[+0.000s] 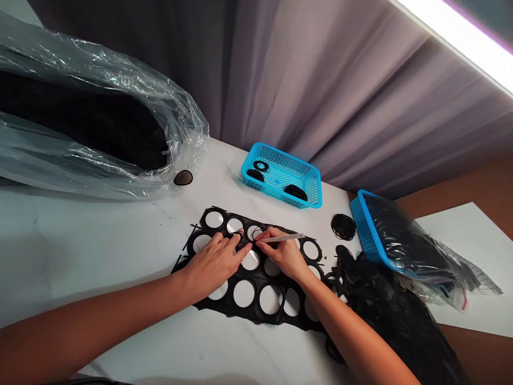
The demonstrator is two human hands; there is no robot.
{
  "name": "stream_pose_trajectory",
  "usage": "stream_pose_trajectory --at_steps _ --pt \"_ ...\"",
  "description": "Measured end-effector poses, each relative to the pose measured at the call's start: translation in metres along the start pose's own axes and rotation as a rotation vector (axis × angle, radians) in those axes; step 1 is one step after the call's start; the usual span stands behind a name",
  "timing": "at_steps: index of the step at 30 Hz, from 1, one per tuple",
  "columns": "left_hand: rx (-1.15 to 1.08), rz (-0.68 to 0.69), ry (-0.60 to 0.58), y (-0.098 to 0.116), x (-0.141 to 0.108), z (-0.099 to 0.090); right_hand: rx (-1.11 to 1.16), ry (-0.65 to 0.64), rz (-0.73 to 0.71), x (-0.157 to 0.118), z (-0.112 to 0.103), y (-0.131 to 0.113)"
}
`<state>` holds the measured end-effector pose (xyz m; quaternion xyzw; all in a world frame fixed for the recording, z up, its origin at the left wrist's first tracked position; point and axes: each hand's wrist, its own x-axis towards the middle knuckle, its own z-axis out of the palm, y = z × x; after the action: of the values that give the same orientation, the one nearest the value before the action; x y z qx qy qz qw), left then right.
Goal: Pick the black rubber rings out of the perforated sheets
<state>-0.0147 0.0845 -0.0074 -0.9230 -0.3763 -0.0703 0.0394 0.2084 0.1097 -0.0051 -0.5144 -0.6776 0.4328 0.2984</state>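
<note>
A black rubber sheet (256, 310) with several round holes punched out lies flat on the white table (100, 251). My left hand (214, 262) presses down on the sheet near its upper middle, fingers spread over a thin black ring. My right hand (282, 254) holds a slim silver tool (286, 238), like tweezers or a blade, with its tip at the sheet just beside my left fingertips.
A blue basket (282, 174) with a few black rings stands behind the sheet. A second blue basket (371, 230) holding a plastic bag of black parts sits right, above a pile of black scrap (385, 305). A large clear bag (92, 117) fills the left.
</note>
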Motion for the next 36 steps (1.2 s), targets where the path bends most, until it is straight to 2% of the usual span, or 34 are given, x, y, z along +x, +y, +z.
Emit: stream_pose_trajectory --at_steps 4,10,12,14,16,17,19,23,27,36 --pt "-0.006 -0.001 -0.006 0.000 -0.001 0.001 -0.089 0.011 -0.073 -0.002 0.003 -0.002" --pt "-0.010 0.002 -0.008 -0.001 -0.002 0.002 -0.483 -0.065 -0.331 -0.006 0.005 -0.001" --pt "-0.009 -0.001 -0.004 -0.001 -0.002 0.002 -0.542 0.003 -0.314 0.000 -0.004 0.002" --pt "-0.005 0.002 -0.006 -0.002 -0.002 0.002 -0.467 0.174 -0.206 0.009 -0.018 0.004" --pt "-0.009 0.007 -0.008 -0.002 -0.003 0.001 -0.289 0.281 -0.078 0.016 -0.029 0.004" --pt "-0.013 0.008 -0.006 -0.002 -0.003 0.001 -0.191 0.273 -0.029 0.017 -0.033 0.002" --pt "-0.015 0.002 0.000 -0.001 -0.004 0.000 -0.034 0.164 0.033 0.017 -0.032 -0.002" --pt "-0.016 -0.005 0.005 0.000 -0.004 -0.001 0.093 0.003 0.065 0.009 -0.013 -0.008" --pt "-0.024 -0.005 0.010 -0.001 -0.004 0.001 0.112 -0.008 0.070 0.006 -0.002 -0.007" --pt "-0.020 -0.009 0.016 0.000 -0.005 0.004 0.100 -0.008 0.065 0.006 -0.004 -0.007"
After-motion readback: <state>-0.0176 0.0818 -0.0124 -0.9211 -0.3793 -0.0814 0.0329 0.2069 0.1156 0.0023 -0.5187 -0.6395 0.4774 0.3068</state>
